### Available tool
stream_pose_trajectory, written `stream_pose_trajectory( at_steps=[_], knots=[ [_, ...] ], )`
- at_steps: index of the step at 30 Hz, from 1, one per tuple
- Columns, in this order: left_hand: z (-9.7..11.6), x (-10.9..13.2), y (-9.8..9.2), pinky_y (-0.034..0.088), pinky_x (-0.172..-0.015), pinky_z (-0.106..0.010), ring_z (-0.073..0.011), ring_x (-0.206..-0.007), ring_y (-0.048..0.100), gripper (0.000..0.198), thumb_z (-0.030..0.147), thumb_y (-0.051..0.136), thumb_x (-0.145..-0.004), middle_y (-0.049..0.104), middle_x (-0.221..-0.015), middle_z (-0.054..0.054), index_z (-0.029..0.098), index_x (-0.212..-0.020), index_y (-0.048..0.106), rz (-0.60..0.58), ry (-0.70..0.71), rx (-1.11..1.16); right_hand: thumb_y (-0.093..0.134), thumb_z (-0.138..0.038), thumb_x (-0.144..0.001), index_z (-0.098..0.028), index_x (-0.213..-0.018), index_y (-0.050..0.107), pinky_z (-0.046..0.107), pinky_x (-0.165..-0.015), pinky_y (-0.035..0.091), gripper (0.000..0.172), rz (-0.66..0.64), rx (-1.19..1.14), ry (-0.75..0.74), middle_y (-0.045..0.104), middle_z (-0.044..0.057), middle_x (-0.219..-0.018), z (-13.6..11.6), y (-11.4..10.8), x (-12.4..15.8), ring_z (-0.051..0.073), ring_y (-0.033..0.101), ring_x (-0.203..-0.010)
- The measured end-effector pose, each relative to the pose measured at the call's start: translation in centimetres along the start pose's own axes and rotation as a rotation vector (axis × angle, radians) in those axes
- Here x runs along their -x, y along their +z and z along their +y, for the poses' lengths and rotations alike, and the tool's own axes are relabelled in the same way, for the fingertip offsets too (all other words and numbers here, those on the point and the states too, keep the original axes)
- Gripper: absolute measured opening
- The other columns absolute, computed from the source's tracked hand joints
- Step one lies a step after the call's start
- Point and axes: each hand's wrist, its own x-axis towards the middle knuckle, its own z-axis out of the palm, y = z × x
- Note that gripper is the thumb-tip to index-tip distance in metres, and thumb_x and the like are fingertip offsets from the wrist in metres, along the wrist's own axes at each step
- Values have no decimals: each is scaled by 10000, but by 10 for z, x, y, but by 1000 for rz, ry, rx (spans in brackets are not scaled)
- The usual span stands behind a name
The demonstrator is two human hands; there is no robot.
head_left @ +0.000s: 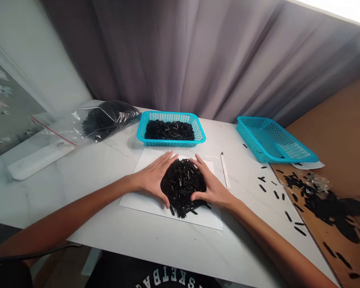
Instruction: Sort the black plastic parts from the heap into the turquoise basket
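Note:
A heap of small black strips (183, 186) lies on a white sheet of paper (144, 200) at the middle of the table. My left hand (154, 176) curves round the heap's left side, touching it, with thumb and fingers spread apart. On the right side my right hand (211, 186) does the same, its thumb resting at the near part of the heap. Neither hand is closed round any strip that I can see. What the strips are made of I cannot tell.
Behind the paper stands a turquoise basket (171, 143) filled with similar strips. A second turquoise basket (258, 154) is at the right, with loose strips (276, 195) nearby. A clear bag (108, 120) of black pieces lies left, and a white-handled cutter (225, 171) lies beside the paper.

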Motion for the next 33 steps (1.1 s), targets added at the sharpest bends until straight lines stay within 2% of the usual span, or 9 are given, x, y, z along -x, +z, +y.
stream_pose_trajectory(
  at_steps=[3,8,11,14,17,20,23,28,33],
  knots=[
    [-2,-9,1,100,-1259,-633,-437,-1555,54,1570,778,841,-410,76,-1684,-209,183,-1619,34,-44,76,-7,704,-764,-708,-282,-1609,200,620,-1216,219,1139,26,-17,5,116,178,-1700,-4,13,-12,390,120,-1559],
    [1,-7,2,167,-1268,-582,-407,-1546,162,1482,766,829,-482,167,-1670,-198,168,-1617,89,2,96,19,623,-779,-773,-244,-1589,266,609,-1213,257,1039,34,-50,-21,325,197,-1632,-11,20,-27,369,275,-1524],
    [-2,-3,-2,138,-1263,-602,-420,-1549,137,1464,790,817,-482,134,-1680,-188,193,-1616,110,11,67,213,634,-833,-702,-253,-1590,262,682,-1207,169,1124,14,63,-38,228,196,-1669,-19,15,-20,412,141,-1551],
    [-8,0,-7,141,-1248,-613,-400,-1557,122,1284,872,611,-680,112,-1685,-187,215,-1617,30,121,-1,493,665,-883,-590,-252,-1593,274,766,-1165,76,1248,-6,286,-67,120,191,-1695,-34,17,-15,484,7,-1542],
    [-11,0,-11,176,-1243,-587,-360,-1553,174,1057,859,327,-850,163,-1672,-186,222,-1608,-42,237,-20,587,657,-915,-539,-249,-1580,335,802,-1132,95,1277,-52,415,-70,144,198,-1688,-50,26,-23,544,40,-1519],
    [-12,0,-12,204,-1247,-545,-338,-1533,241,989,819,306,-887,242,-1641,-190,204,-1604,15,283,-25,627,669,-887,-584,-242,-1515,463,766,-1112,232,1151,-108,462,-49,314,210,-1627,-58,33,-36,542,209,-1481],
    [-11,0,-12,235,-1243,-525,-330,-1515,284,985,803,372,-882,297,-1612,-199,182,-1593,88,287,-24,646,705,-782,-674,-239,-1428,556,695,-1035,376,942,-97,480,-59,477,199,-1510,-60,35,-41,481,384,-1381],
    [-7,1,-11,263,-1225,-551,-334,-1494,323,922,764,425,-894,378,-1570,-187,204,-1579,167,283,-37,652,758,-505,-715,-221,-1241,653,599,-934,447,606,-8,420,-64,586,180,-1353,-56,36,-41,416,495,-1213],
    [4,5,-11,348,-1173,-537,-336,-1376,476,741,641,578,-896,522,-1462,-147,214,-1480,415,237,-55,630,729,-300,-711,-198,-1072,681,482,-861,479,378,10,317,-74,662,133,-1149,-55,31,-48,328,563,-1015]
  ],
)
